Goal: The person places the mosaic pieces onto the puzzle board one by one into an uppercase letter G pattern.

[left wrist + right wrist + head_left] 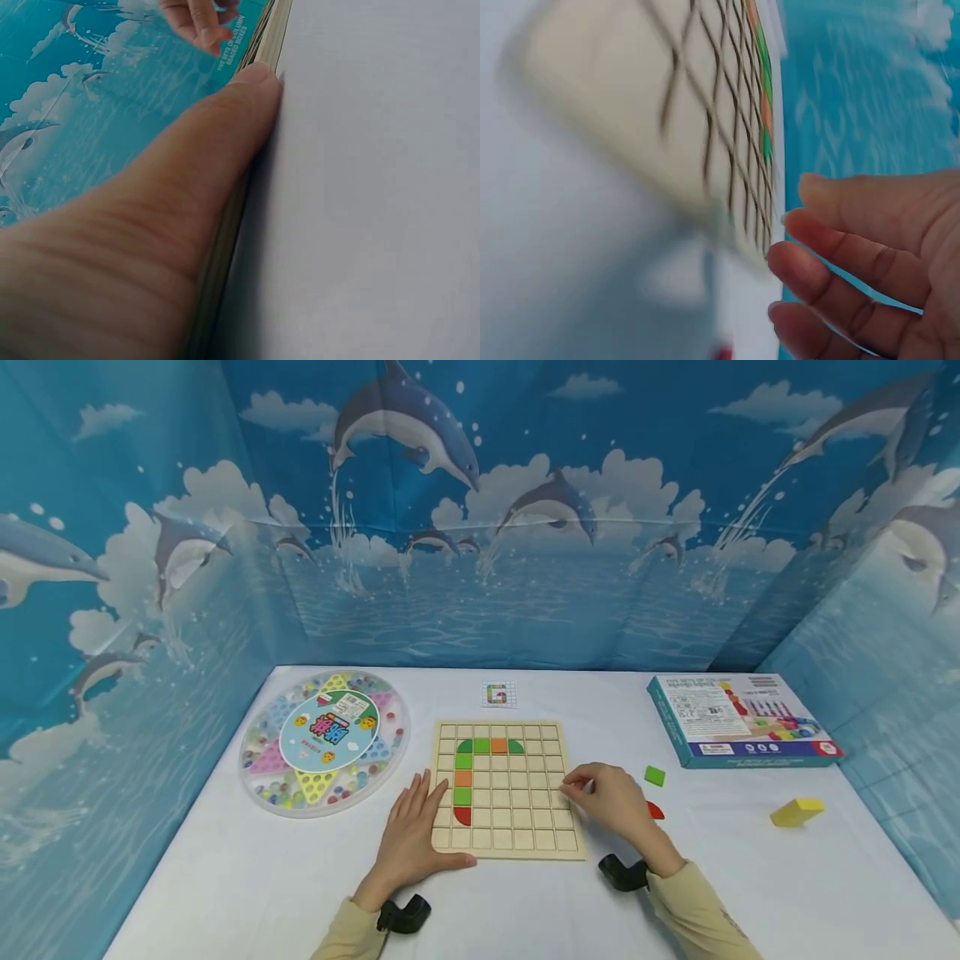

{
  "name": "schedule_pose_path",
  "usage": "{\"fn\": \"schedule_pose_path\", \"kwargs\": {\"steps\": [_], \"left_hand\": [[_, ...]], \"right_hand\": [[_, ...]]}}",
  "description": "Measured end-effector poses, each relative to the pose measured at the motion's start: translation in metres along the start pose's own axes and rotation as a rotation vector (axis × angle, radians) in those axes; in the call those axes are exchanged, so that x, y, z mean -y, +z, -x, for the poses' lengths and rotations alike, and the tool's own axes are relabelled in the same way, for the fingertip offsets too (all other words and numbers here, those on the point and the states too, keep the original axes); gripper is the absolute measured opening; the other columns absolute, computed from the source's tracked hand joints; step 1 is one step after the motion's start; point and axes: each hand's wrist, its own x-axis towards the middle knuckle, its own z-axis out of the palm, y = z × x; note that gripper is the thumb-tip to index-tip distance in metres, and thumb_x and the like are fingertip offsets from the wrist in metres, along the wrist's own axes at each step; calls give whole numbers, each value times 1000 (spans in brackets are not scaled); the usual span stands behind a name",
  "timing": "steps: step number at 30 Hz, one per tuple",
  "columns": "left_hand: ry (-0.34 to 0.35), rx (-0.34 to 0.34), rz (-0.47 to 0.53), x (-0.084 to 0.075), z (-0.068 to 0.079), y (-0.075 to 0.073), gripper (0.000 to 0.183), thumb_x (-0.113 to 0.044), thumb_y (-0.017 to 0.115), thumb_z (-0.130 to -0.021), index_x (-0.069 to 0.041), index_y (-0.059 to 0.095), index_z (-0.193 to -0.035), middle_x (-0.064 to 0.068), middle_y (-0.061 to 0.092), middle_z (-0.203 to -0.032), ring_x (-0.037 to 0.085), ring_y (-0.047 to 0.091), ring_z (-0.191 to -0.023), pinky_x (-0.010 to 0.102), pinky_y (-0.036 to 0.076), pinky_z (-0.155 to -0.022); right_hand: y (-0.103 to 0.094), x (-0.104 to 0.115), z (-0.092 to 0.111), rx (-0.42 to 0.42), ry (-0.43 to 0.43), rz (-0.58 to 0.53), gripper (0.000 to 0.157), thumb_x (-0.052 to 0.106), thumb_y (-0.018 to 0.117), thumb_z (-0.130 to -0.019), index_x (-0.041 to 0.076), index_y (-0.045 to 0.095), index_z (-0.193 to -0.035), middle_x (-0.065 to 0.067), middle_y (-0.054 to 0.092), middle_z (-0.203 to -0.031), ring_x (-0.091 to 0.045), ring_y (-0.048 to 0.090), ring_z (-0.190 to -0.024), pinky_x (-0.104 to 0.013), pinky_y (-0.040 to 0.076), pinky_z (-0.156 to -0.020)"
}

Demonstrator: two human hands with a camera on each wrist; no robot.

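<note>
The board (519,798) lies flat on the white table (532,910), right in front of me. My left hand (411,829) is open wide: its fingers are spread and straight at the left edge of the board, and the thumb touches the board's near edge. This hand has hold of nothing. My right hand (606,795) is at the right edge of the board, with the fingers bent and the thumb close to the forefinger. I cannot tell if something small is between these tips.

On the board, toward its far side, there is a row of tiles (491,746): rounded green, square green, square orange, rounded green. From the left end of this row, a column of tiles (463,781) comes toward me on the board: green, orange, green, and then a rounded red.

To the right of the board lie a loose green tile (655,776) and, nearer to me, a red tile (656,811), which my right arm partly covers. Farther right of the board stands a yellow block (797,812); behind that block, also right of the board, is a box (742,718). Just behind the board is a small card (498,694) with a coloured figure on a grid. To the left of the board lies a round game (330,735) with marbles.
</note>
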Motion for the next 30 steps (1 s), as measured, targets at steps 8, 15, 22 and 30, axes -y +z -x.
{"fn": "schedule_pose_path", "kwargs": {"steps": [8, 15, 22, 30], "left_hand": [[-2, 3, 5, -1, 1, -1, 117, -70, 73, -61, -9, 28, -150, 19, 17, -154, 30, 6, -143, 48, 9, -111], [2, -1, -2, -2, 0, -2, 117, -70, 73, -61, -8, 29, -149, 19, 17, -154, 31, 6, -143, 48, 9, -111], [-7, 10, -4, -1, -1, -1, 117, -71, 73, -61, -9, 28, -150, 19, 16, -155, 30, 5, -143, 47, 8, -112], [-9, 12, 1, -1, -1, -2, 117, -69, 74, -61, -9, 28, -150, 19, 16, -155, 30, 5, -143, 47, 8, -112]], "right_hand": [[-50, -38, 17, 170, 217, 72, 27, 33, 77, -79, 10, 66, -85, 1, 53, -67, -16, 47, -58, -30, 35, -50], [-60, -53, 26, 255, 306, 156, 31, 33, 81, -74, 9, 69, -88, 0, 54, -71, -19, 47, -66, -31, 39, -54], [-50, -54, 30, 218, 304, 119, 26, 26, 81, -75, 6, 71, -89, 0, 54, -71, -18, 48, -66, -30, 39, -55], [-37, -45, 35, 156, 257, 134, 23, 16, 80, -75, 6, 66, -91, 0, 53, -72, -18, 47, -66, -30, 41, -55]]}}
